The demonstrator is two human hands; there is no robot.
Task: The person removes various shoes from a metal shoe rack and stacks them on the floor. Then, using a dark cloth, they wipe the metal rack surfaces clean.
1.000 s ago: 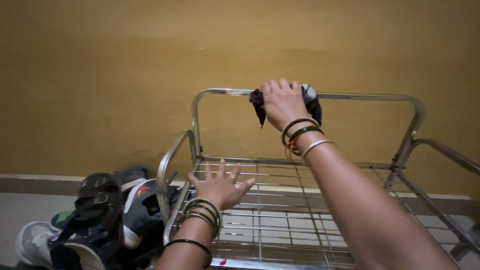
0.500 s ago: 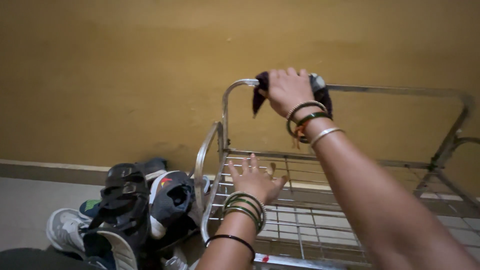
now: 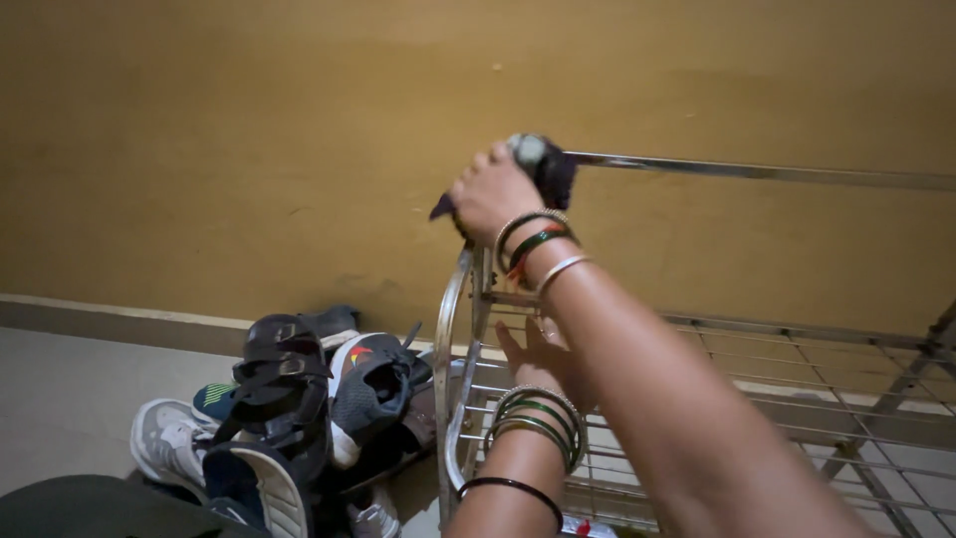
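At the top-left corner of the steel rack (image 3: 757, 171), a dark cloth (image 3: 551, 171) is gripped by the right hand (image 3: 495, 193), fingers clenched around it and pressed onto the bend where the top rail turns down into the corner post. Cloth is bunched; a dark tail sticks out left of the hand, a pale patch shows at the top. Below that corner, the left hand (image 3: 543, 359) is laid on the rack's wire shelf (image 3: 797, 399), fingers spread and released, nothing held; it is partly hidden behind the right forearm. Bangles (image 3: 535, 242) are worn on the right wrist, and more on the left. Left of the rack, on the floor, a pile of shoes (image 3: 289, 408) is stacked: black strapped sandals on top, grey and white trainers under and beside them, touching the rack's side loop. Behind the rack, an ochre wall (image 3: 249, 149) is seen. Step judged: wiping of the top rail, now at its left end. Next move likely calls for cloth pressure to be kept round the bend and down the post, with the rack steadied by the flat hand.
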